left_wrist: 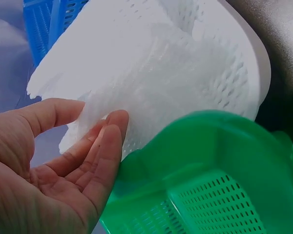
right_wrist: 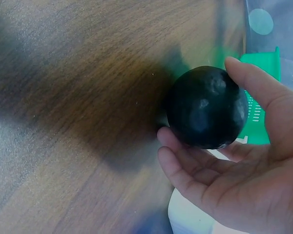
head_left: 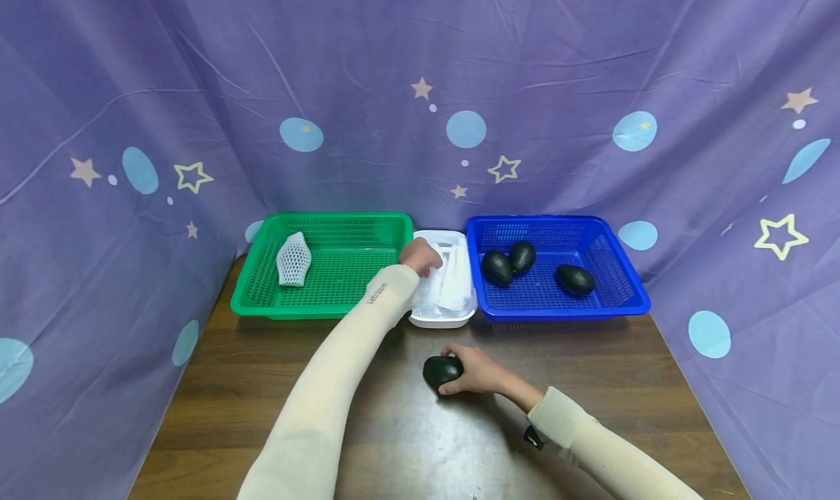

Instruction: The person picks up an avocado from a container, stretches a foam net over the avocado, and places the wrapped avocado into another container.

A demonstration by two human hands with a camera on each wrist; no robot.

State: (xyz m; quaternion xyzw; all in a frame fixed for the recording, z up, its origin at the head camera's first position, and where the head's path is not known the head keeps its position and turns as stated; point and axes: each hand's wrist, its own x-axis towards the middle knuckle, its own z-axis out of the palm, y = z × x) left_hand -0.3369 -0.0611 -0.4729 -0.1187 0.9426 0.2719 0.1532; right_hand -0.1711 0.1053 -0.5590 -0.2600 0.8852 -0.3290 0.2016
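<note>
In the head view my left hand (head_left: 418, 256) is at the left side of a white basket (head_left: 442, 322) holding white mesh foam sleeves (head_left: 454, 280). The left wrist view shows its thumb and fingertips pinching a thin white foam sleeve (left_wrist: 132, 92); the exact contact is partly hidden. Low over the table, my right hand (head_left: 482, 370) grips a dark avocado (head_left: 442, 372), thumb on one side and fingers on the other. The right wrist view shows the avocado (right_wrist: 207, 108) end-on, round and shiny, in the fingers.
A green basket (head_left: 321, 313) stands at the left with one sleeve-wrapped item (head_left: 293, 260) inside. To the right, a blue basket (head_left: 564, 313) holds three bare avocados (head_left: 574, 280). All the baskets line the back of the wooden table (head_left: 420, 442), before a purple curtain (head_left: 367, 63).
</note>
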